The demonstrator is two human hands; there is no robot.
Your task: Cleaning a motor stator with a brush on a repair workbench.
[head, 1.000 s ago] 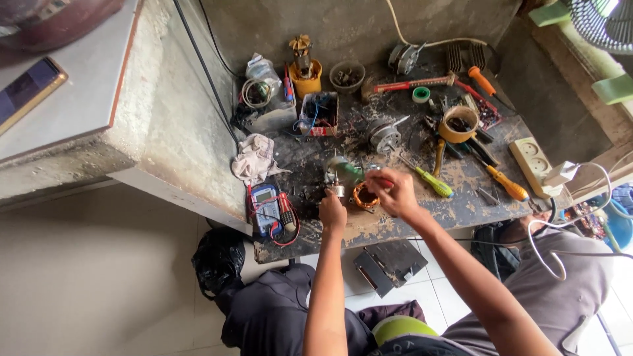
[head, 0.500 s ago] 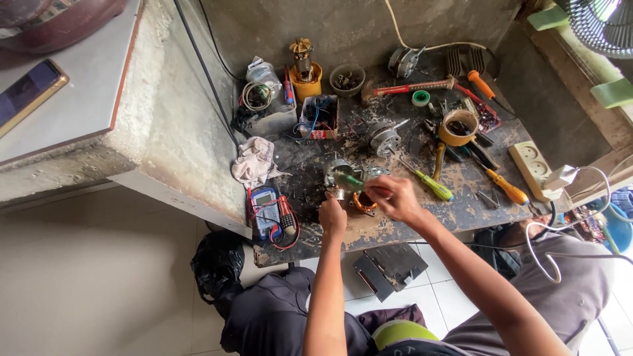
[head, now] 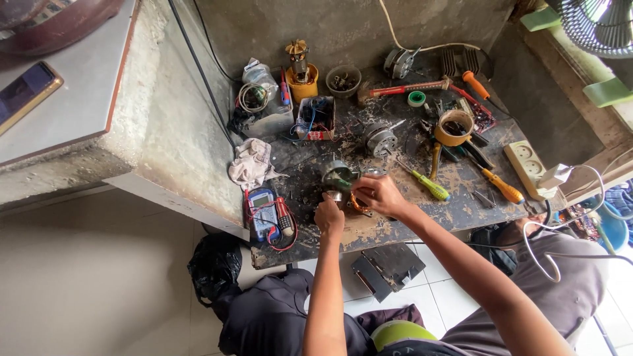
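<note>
Both hands, left hand [head: 328, 214] and right hand [head: 377, 194], stay clamped on the half-stripped small motor [head: 343, 188], copper windings exposed, its casing just beyond, reassembly undone.

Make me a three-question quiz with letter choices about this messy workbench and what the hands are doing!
1. Where does the multimeter lie?
A. at the bench's near left corner
B. on the floor
C. on the hammer

2. What colour is the handle of the screwdriver nearest the right hand?
A. blue
B. yellow-green
C. black

3. What are the left hand and right hand doing?
A. resting on the lap
B. holding the phone
C. both at a small motor part with copper winding

Answers: 1 A, it sits beside the rag at that corner. 2 B, its handle is yellow-green. 3 C, both hands meet on the part.
</note>
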